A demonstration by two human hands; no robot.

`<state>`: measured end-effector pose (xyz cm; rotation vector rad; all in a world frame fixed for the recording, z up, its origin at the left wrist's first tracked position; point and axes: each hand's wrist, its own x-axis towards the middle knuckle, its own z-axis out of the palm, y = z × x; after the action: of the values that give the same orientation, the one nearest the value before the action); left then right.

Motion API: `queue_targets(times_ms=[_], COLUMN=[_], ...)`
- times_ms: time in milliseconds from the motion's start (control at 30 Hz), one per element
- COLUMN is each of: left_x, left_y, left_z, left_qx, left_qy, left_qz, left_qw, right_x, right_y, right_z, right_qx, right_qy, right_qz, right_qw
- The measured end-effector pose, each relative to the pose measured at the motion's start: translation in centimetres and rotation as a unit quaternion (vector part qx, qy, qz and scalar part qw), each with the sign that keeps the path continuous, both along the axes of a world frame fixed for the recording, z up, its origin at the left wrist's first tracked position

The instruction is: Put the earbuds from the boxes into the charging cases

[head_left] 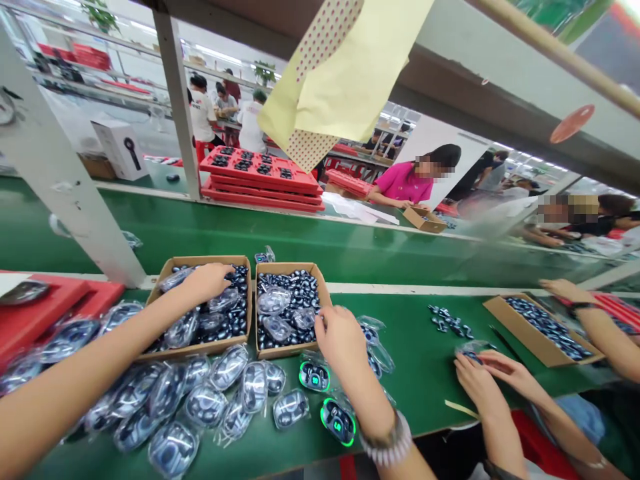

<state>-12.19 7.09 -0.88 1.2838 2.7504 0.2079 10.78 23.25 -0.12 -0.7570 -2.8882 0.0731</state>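
The left hand (203, 283) reaches into the left carton (200, 261), its fingers spread downward over clear bags (223, 300) of dark cases. It looks loosely open, but whether it has hold of a bag cannot be told. The right hand (341, 341), with a beaded bracelet (386, 438) at the wrist, sits at the near corner of the right carton (287, 267), its fingers curled beside a bag (304, 319). Whether that hand is gripping cannot be told either.

Both cartons stand side by side and touching at the far edge of the green desk (420, 380), packed with dark pieces and bags. More bagged cases (200, 407) lie heaped along the near edge, below the left carton. Two cases with glowing green rings (314, 377) lie just below the right hand. A red tray (45, 313) sits at the left end of the desk.

Toward the right end, a co-worker's hands (483, 377) hold a bag (473, 350) near loose dark pieces (450, 321), and another hand (565, 290) rests beside a third carton (540, 340).
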Motion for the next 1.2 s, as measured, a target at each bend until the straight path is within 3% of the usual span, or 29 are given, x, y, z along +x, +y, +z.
queue_targets(times_ms=[133, 267, 467, 633, 833, 933, 1000, 1067, 1100, 1133, 1200], left_x=[-3.0, -3.6, -4.5, -4.3, -1.2, 1.9, 4.1, 6.2, 7.1, 7.8, 9.1], left_y=[1.5, 1.8, 0.3, -0.3, -1.2, -2.1, -2.7, -3.0, -3.1, -3.1, -2.6], left_z=[-2.2, -3.2, -2.9, -1.6, 1.2, 3.1, 4.4, 5.5, 5.9, 6.3, 6.6], left_qx=[0.010, 0.035, 0.108, 0.184, 0.294, 0.380, 0.404, 0.384, 0.365, 0.344, 0.296], left_qy=[-0.034, -0.071, -0.148, -0.250, -0.389, -0.522, -0.594, -0.618, -0.622, -0.620, -0.601], left_qz=[-0.056, -0.073, -0.063, -0.058, -0.052, -0.041, -0.044, -0.063, -0.076, -0.092, -0.122], left_qw=[0.998, 0.994, 0.981, 0.949, 0.872, 0.763, 0.694, 0.683, 0.689, 0.699, 0.732], right_x=[-8.3, -13.9, -17.5, -18.8, -15.7, -11.9, -8.7, -5.3, -3.6, -1.9, 1.3], right_y=[2.4, 1.8, -0.2, -1.1, -1.7, -2.5, -3.4, -4.2, -4.3, -4.2, -3.0], right_z=[-0.1, -1.6, -3.8, -3.6, 0.3, 3.1, 4.7, 5.8, 6.1, 6.2, 5.8], right_qx=[-0.021, -0.030, -0.042, -0.075, -0.144, -0.212, -0.332, -0.495, -0.555, -0.586, -0.554], right_qy=[-0.019, -0.053, -0.118, -0.122, -0.023, 0.038, 0.099, 0.174, 0.209, 0.239, 0.291], right_qz=[0.092, 0.175, 0.159, 0.111, 0.089, 0.121, 0.153, 0.170, 0.167, 0.153, 0.092], right_qw=[0.995, 0.983, 0.979, 0.983, 0.985, 0.969, 0.926, 0.834, 0.788, 0.759, 0.774])
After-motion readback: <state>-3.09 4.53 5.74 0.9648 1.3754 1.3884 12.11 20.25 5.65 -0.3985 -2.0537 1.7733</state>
